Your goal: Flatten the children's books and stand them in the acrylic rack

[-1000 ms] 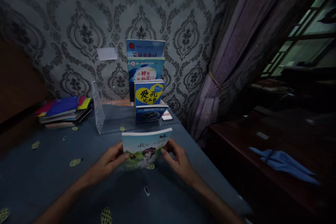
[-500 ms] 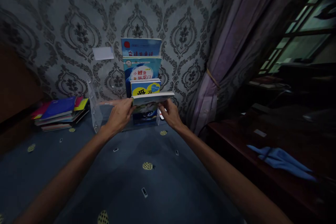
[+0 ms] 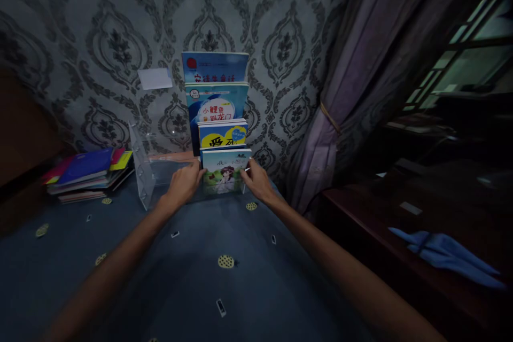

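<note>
We find the scene dim and bluish — pale light shows at the window, while the right side sinks nearly black. Soft shadows darken the tablecloth, faint glints mark the clear rack, and the edges look stretched, soft.

1. The bench wears a dark blue cover with spotted yellow shapes and small rectangular marks.
2. At ten o'clock on it lies a stack of books, blue on top, pink and yellow edges jutting out.
3. At twelve o'clock, near the stack, stands a clear rack, upright books tiered toward its three o'clock side.
</note>
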Tool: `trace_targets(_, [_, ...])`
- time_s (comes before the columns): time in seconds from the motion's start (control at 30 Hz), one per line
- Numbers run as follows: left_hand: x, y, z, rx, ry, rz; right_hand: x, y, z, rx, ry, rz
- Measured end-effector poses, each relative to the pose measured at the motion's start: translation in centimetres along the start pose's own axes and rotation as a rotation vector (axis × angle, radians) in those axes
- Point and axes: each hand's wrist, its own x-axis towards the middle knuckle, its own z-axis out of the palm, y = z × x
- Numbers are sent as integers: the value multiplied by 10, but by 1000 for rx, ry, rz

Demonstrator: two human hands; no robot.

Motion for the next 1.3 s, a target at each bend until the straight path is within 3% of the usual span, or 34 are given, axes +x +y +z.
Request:
trace_targets(0.17, [-1,8,4,61,-105,-78,-5,8,9,8,96,38])
trace_targets(0.43, [4,6,12,59,-110,-74,0,19,21,-23,195,-20])
trace_targets(0.63, [8,9,7,32,-117,-91,1,21,27,-32,236,-21])
trace_targets(1.3, [9,0,4,7,-123,-30,1,22,27,-48,243,-25])
